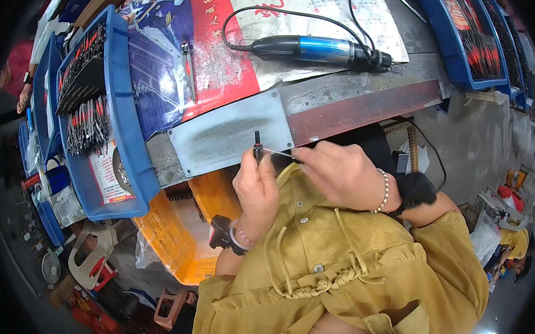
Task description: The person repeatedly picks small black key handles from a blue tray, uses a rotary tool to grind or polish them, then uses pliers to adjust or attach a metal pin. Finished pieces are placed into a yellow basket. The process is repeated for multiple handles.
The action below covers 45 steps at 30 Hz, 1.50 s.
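My left hand [257, 188] is closed around a small black piece [258, 145] that stands upright between thumb and fingers. From that piece a thin metal shaft [277, 152] runs across to my right hand [337, 174], whose fingers pinch its other end. I cannot make out whether the shaft belongs to the black piece or is a separate tool. Both hands are over the near edge of a grey metal plate [190, 125] with a dark, worn smear in its middle. The right fingers hide the far end of the shaft.
Beyond the plate lies a blue and black corded rotary tool [323, 50]. A slim pointed metal tool [189, 73] rests on the printed sheet. Blue bins [115, 96] with red-and-black-handled tools stand left; another blue bin [450, 40] is at far right. An orange crate [197, 257] sits below the table.
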Tool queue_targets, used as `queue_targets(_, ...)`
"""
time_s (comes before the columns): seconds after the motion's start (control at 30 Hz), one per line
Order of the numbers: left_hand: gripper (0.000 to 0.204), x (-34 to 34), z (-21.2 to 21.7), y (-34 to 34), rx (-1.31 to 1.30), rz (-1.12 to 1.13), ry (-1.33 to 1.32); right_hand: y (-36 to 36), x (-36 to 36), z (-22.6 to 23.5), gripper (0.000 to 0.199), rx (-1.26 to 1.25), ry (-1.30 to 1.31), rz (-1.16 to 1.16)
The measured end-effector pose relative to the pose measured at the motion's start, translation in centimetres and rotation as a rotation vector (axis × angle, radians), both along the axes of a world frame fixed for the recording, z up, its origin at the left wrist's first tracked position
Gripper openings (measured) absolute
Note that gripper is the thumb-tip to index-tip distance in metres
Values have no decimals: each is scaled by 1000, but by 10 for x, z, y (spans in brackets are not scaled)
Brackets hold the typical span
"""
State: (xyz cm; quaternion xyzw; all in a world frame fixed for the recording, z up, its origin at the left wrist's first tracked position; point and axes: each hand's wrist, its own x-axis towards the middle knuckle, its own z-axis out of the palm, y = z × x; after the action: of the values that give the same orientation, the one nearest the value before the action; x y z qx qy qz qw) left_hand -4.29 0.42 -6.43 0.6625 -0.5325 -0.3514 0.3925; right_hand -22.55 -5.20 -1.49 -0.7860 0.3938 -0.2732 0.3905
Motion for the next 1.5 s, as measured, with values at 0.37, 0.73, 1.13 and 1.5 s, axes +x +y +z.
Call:
queue_targets(0.37,9,-1,3,0,55,25,149,0,-4,15,43,-378,449,187)
queue_targets(0.73,11,-7,-12,1,-89,54,-160,8,0,-29,25,676,-355,-133)
queue_targets(1.13,33,9,48,-3,335,42,1001,-44,-83,30,33,-137,137,-401)
queue_targets(1.5,18,12,69,-15,437,26,736,-84,-99,4,14,-575,435,-513)
